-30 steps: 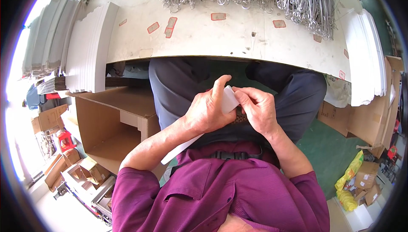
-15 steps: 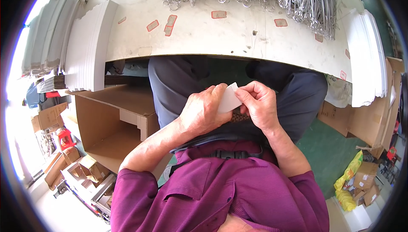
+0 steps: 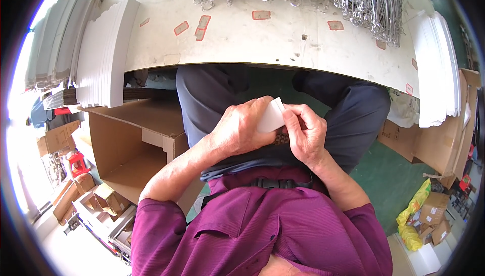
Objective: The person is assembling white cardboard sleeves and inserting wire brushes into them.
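Above my lap, my left hand [image 3: 240, 127] is closed around a small white card [image 3: 271, 116], its fingers and thumb wrapped on the left side. The card stands tilted, with a narrow fold or second layer at its upper right edge. Against that right edge, my right hand [image 3: 307, 133] is closed, thumb and bent fingers pinching there. How much of the card lies inside the fingers is hidden. Below it, a bit of brown patterned material [image 3: 281, 138] shows between my hands; I cannot make out what it is.
Ahead is a white table [image 3: 227, 43] with bundles of looped metal wires [image 3: 364, 8] along its far side. White flat stacks stand at its left [image 3: 103, 56] and right [image 3: 437, 69] ends. An open cardboard box [image 3: 129, 144] sits at my left, more cardboard [image 3: 429, 139] at my right.
My right thumb and fingers have slid slightly down and right along the card's edge. The card has shifted a little to the left; my left hand keeps its grip.
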Available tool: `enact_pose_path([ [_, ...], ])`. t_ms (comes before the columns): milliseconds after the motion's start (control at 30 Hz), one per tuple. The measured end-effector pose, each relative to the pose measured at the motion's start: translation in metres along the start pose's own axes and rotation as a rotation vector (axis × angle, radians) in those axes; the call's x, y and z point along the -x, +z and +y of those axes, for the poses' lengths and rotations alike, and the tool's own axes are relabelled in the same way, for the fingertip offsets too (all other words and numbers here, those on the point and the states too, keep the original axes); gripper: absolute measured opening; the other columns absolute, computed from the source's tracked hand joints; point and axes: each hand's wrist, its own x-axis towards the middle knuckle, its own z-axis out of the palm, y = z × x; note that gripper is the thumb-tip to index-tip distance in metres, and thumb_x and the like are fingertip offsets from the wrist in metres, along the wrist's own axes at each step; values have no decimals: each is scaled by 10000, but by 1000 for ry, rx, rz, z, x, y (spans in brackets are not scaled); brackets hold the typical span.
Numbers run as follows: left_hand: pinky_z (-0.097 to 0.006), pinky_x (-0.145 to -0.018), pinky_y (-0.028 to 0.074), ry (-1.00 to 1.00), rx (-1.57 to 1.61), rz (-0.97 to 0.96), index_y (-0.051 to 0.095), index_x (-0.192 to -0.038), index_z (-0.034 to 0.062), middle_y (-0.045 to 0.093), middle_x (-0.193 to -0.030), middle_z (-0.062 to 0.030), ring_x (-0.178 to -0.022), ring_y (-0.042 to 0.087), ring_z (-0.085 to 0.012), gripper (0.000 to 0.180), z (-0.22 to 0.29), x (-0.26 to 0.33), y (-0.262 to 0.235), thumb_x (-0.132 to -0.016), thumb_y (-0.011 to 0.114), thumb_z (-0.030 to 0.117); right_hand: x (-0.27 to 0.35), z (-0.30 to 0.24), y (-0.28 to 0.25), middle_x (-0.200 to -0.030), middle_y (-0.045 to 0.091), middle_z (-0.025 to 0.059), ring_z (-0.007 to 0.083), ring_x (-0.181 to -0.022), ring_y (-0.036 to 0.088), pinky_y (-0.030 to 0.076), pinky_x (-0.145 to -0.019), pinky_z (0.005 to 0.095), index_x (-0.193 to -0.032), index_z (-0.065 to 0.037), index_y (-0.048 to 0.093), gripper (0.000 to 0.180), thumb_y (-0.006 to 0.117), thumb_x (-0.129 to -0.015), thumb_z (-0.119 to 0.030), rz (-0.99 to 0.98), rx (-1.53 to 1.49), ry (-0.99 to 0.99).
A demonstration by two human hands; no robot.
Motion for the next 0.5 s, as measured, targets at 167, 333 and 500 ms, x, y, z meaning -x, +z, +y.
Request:
enact_pose_path([
  [167,-490,-783,616,-80,48,-41,597,-1247,-50,726,-1022,-250,-935,736,-433,622,-1,-2,-3,-739,866,189,5,2,9,-1082,756,228,291,-943,763,587,-813,352,-1397,58,617,480,754,-974,-122,-70,2,-41],
  [333,-489,-782,615,-74,89,-34,590,-1268,-56,724,-1035,-254,-940,735,-438,633,-3,-1,-3,-746,858,179,5,0,13,-1045,756,228,280,-859,766,590,-754,337,-1391,68,612,473,748,-962,-77,-53,57,-141],
  [500,-487,-776,613,-38,100,-48,588,-1259,-57,724,-1034,-250,-939,735,-441,622,-6,1,-3,-750,858,177,8,-3,15,-978,759,210,253,-757,756,589,-683,318,-1401,69,606,478,735,-953,-35,-69,170,-221],
])
